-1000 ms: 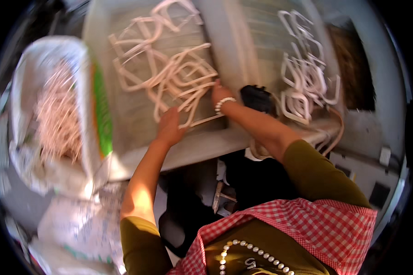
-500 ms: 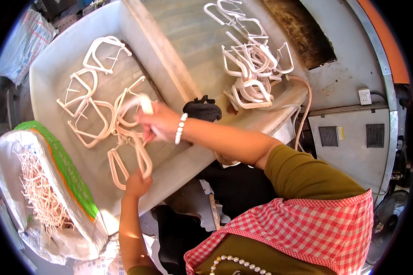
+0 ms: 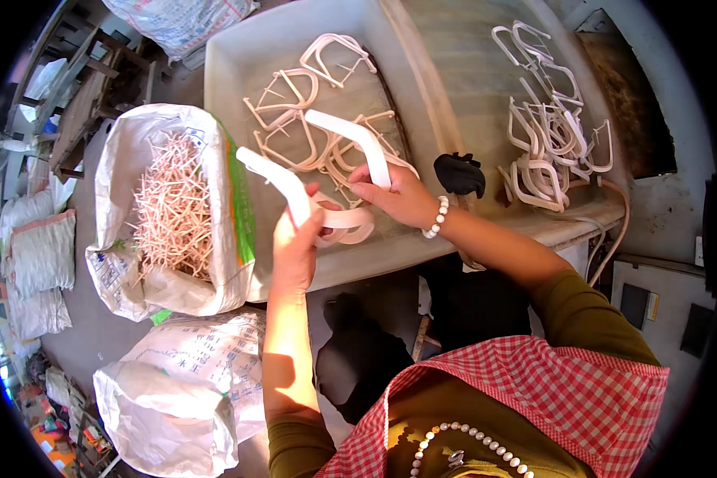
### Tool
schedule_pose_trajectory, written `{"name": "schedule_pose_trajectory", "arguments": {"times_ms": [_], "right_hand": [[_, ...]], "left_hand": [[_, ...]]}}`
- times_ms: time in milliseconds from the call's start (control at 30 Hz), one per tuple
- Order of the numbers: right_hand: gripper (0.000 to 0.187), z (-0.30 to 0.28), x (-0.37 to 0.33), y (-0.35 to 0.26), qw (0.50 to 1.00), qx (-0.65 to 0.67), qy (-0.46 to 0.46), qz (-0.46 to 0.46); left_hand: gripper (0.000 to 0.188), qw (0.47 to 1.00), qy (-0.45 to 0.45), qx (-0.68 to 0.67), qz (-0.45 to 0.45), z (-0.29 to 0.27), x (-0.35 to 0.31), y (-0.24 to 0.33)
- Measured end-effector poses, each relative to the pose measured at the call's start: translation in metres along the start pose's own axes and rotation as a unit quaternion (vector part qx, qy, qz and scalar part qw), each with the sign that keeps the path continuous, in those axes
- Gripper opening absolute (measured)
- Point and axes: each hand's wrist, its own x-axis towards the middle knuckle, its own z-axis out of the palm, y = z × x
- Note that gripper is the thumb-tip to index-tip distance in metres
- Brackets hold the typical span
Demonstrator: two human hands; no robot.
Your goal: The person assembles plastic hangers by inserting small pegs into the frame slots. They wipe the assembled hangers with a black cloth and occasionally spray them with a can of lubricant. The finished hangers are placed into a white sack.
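Note:
A white plastic frame piece (image 3: 327, 163) is lifted above the near edge of a shallow white tray (image 3: 239, 72). My left hand (image 3: 299, 243) grips its left bar, and my right hand (image 3: 398, 195) holds its right bar. A bead bracelet circles my right wrist. More of the same frames (image 3: 307, 107) lie tangled in the tray just beyond my hands.
Another pile of white frames (image 3: 554, 135) lies on the grey surface at the right, with a black object (image 3: 460, 174) between the piles. A white sack (image 3: 171, 211) of thin pale sticks stands at the left. More sacks (image 3: 183, 382) sit on the floor below.
The view has swung, so the tray and sack sit differently in the picture. Both hands have lifted one frame off the tray pile toward me, the left hand now gripping its left bar.

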Motion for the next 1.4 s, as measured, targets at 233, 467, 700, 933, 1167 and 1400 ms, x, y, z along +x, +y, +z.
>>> {"name": "schedule_pose_trajectory", "arguments": {"times_ms": [233,467,700,933,1167,1400], "right_hand": [[0.028,0.014,0.003,-0.049,0.997,0.000,-0.048,0.064],[0.020,0.000,0.010,-0.065,0.975,0.149,-0.050,0.160],[0.016,-0.070,-0.024,-0.103,0.924,0.322,-0.086,0.187],[0.024,-0.090,-0.035,-0.143,0.981,-0.059,-0.147,0.112],[0.027,-0.016,-0.071,-0.158,0.913,0.126,-0.368,0.126],[0.029,-0.065,-0.025,-0.122,0.742,-0.627,-0.145,-0.191]], "left_hand": [[0.049,0.978,-0.050,0.201,-0.011,0.034,-0.015,-0.001],[0.023,0.988,0.016,-0.152,0.012,0.024,-0.025,0.009],[0.019,0.893,0.009,-0.440,0.099,-0.064,-0.040,0.073],[0.029,0.906,-0.087,-0.403,0.097,-0.074,-0.081,0.102],[0.029,0.872,-0.133,-0.454,0.122,-0.044,-0.077,0.106],[0.029,0.950,-0.013,-0.306,0.064,-0.041,-0.119,0.149]]}}
